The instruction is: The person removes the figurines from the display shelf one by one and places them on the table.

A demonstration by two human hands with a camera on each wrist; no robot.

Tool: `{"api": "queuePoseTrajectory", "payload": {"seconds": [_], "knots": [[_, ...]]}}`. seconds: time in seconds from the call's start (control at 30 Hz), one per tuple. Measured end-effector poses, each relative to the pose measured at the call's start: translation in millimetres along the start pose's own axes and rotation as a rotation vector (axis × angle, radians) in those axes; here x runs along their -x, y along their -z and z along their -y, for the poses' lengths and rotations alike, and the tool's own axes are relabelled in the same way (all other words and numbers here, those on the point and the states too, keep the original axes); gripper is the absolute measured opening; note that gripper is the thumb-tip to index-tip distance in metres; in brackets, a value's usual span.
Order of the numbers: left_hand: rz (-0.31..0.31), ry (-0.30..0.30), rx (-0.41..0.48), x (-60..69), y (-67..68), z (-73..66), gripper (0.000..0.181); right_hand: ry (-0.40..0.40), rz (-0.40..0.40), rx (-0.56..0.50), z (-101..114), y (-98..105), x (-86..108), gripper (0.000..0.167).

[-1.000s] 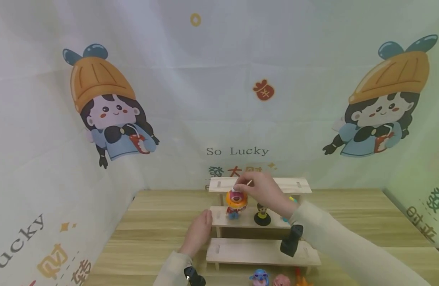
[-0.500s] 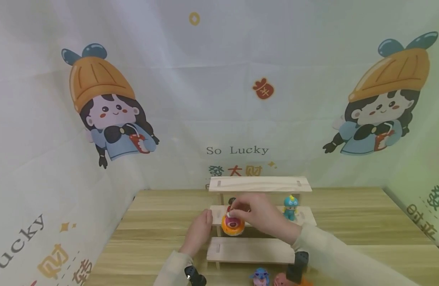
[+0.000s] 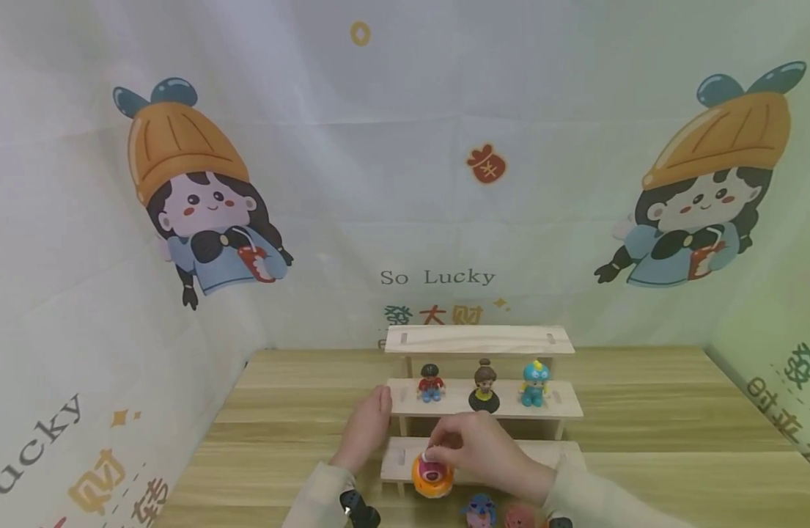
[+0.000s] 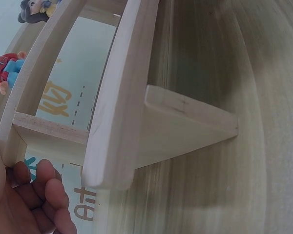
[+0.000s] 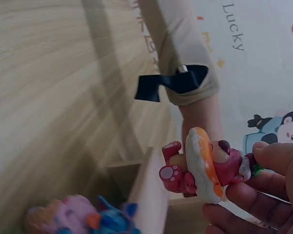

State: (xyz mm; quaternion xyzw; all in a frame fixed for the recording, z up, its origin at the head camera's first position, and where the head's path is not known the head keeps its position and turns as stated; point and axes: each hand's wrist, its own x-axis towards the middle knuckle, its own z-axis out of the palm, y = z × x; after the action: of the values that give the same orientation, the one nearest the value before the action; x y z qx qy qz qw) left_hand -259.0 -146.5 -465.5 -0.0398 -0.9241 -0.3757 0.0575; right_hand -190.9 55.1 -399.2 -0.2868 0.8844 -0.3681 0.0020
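Note:
My right hand (image 3: 481, 449) pinches a pink toy bear figure (image 5: 228, 161) by its head end. An orange-and-white ring (image 5: 203, 165) circles the bear's body, and its feet stick out below. In the head view the bear hangs at the front edge of the lowest shelf (image 3: 414, 444). My left hand (image 3: 365, 429) holds the left end of the middle shelf (image 3: 405, 389); the left wrist view has its fingers (image 4: 45, 171) curled beside the wood. On that shelf sit a figure in red and blue (image 3: 431, 383), a girl figure (image 3: 485, 385) and a turquoise figure (image 3: 535, 383).
The top shelf (image 3: 479, 339) of the wooden stand shows bare boards. In front of the stand, on the wooden table (image 3: 279, 433), are a blue figure (image 3: 480, 511) and a pink one (image 3: 520, 515). A printed cloth (image 3: 339, 183) hangs behind and at the sides.
My right hand has carried the bear from in front of the middle shelf down and forward to the lowest shelf's front edge. Figures it covered now show. My left hand stays put.

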Motion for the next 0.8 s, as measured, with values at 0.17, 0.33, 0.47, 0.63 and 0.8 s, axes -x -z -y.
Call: {"api": "queuePoseTrajectory", "payload": {"seconds": [0.17, 0.33, 0.47, 0.63, 0.8], "knots": [[0.010, 0.019, 0.005, 0.2, -0.9, -0.5, 0.036, -0.047, 0.042, -0.045, -5, -14, 7.4, 0.012], [0.001, 0.010, 0.009, -0.2, -0.8, -0.6, 0.035, -0.089, 0.075, -0.099, -9, -26, 13.9, 0.012], [-0.008, 0.005, 0.014, -0.9, -0.4, -1.0, 0.034, -0.102, 0.091, -0.120, -13, -34, 18.1, 0.011], [-0.013, -0.008, 0.015, -0.5, -0.7, 0.4, 0.033, -0.092, 0.110, -0.134, -18, -42, 21.7, 0.012], [-0.011, -0.010, 0.018, -0.6, -1.9, 1.1, 0.033, -0.056, 0.111, -0.078, -21, -48, 21.3, 0.012]]}}
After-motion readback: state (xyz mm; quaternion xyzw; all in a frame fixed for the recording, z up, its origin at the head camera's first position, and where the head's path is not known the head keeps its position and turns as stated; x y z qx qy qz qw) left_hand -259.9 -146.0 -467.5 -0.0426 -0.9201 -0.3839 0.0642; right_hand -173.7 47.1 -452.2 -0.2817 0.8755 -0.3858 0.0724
